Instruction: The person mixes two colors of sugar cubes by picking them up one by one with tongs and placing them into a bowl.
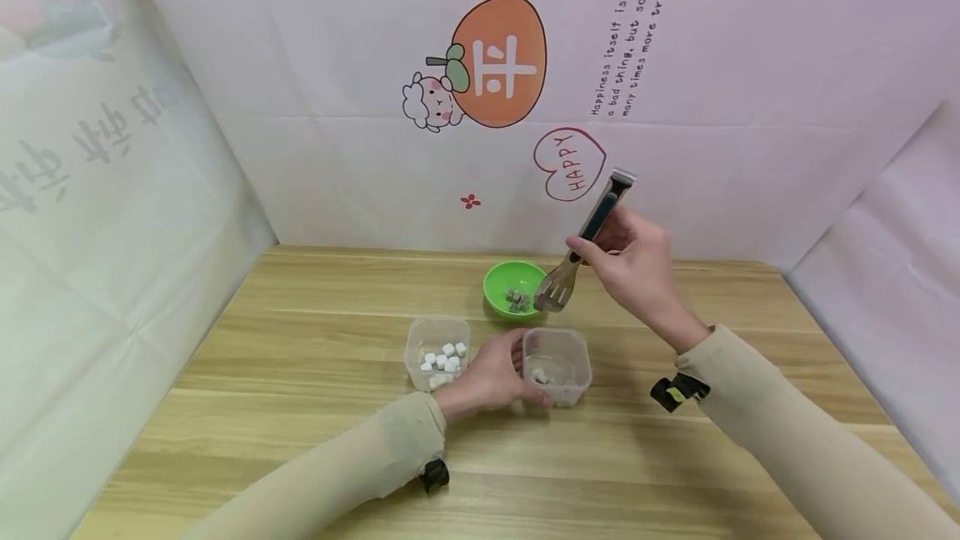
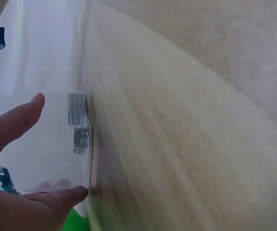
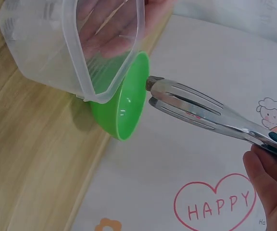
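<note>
My right hand [image 1: 637, 265] holds metal tongs [image 1: 600, 217] with dark grips, head tilted down at the right rim of a green bowl [image 1: 504, 277]. In the right wrist view a small dark cube [image 3: 151, 83] sits at the tips of the tongs. Several grey cubes [image 1: 517, 302] lie in the bowl. My left hand [image 1: 495, 372] grips a clear plastic container [image 1: 577, 365] on the table, thumb at the near side and fingers along the far left side. A few greyish cubes [image 2: 81, 137] show at the bottom of that container.
A second clear container [image 1: 417, 332] with several white cubes [image 1: 448, 350] stands left of my left hand. Behind the wooden table [image 1: 315, 440] hangs a printed white cloth [image 1: 360, 182], close behind the bowl; more white cloth hangs at both sides.
</note>
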### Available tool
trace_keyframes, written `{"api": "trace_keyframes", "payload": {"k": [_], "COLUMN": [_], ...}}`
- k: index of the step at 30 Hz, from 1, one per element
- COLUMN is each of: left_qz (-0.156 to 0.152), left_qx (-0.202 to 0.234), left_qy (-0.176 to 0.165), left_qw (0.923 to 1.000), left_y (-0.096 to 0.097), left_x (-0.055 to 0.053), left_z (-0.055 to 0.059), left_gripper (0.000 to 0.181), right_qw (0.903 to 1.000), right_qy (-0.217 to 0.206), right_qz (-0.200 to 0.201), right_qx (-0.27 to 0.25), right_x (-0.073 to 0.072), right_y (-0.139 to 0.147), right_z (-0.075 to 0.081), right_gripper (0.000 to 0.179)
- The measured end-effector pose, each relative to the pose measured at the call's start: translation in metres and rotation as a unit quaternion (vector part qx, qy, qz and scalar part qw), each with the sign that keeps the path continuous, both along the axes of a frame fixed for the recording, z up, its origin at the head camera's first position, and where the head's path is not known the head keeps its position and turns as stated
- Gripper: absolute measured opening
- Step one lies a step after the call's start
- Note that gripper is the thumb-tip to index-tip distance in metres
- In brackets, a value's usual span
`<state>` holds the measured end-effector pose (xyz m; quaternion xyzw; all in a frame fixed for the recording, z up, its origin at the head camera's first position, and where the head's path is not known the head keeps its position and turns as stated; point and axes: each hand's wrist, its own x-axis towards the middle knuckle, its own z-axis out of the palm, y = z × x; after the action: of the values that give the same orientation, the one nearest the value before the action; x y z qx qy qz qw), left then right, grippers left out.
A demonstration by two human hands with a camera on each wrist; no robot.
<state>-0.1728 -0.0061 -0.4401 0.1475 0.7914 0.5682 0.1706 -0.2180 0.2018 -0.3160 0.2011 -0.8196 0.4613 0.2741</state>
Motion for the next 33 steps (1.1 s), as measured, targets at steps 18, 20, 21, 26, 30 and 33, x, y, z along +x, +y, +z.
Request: {"api": "trace_keyframes", "payload": {"k": [18,20,21,26,30,33], "left_qz": [-0.009,-0.010,-0.010,-0.009,-0.008,-0.010], "left_qx": [0.018,0.020,0.021,0.023,0.019,0.016], "left_qy": [0.000,0.001,0.000,-0.003,-0.006,-0.004], "left_qw": [0.9998,0.9997,0.9997,0.9997,0.9998,0.9998], "left_y": [-0.002,-0.002,-0.003,-0.003,-0.004,-0.003], "left_x": [-0.001,-0.001,-0.001,-0.001,0.000,-0.001], "left_z": [-0.001,-0.002,-0.002,-0.002,-0.001,-0.001], "left_gripper": [0.096,0.096,0.096,0.095,0.097,0.099], "right_qw": [0.9995,0.9995,0.9995,0.9994,0.9993,0.9995], "right_qy": [-0.008,-0.009,-0.009,-0.016,-0.025,-0.022], "right_qz": [0.030,0.031,0.031,0.029,0.025,0.022], "right_qx": [0.003,0.003,0.004,0.012,0.013,0.006], "right_x": [-0.040,-0.042,-0.043,-0.047,-0.049,-0.046], "right_y": [-0.034,-0.036,-0.037,-0.042,-0.043,-0.040], "right_z": [-0.023,-0.025,-0.026,-0.029,-0.030,-0.028], "right_gripper": [0.016,0.016,0.016,0.017,0.018,0.019]}}
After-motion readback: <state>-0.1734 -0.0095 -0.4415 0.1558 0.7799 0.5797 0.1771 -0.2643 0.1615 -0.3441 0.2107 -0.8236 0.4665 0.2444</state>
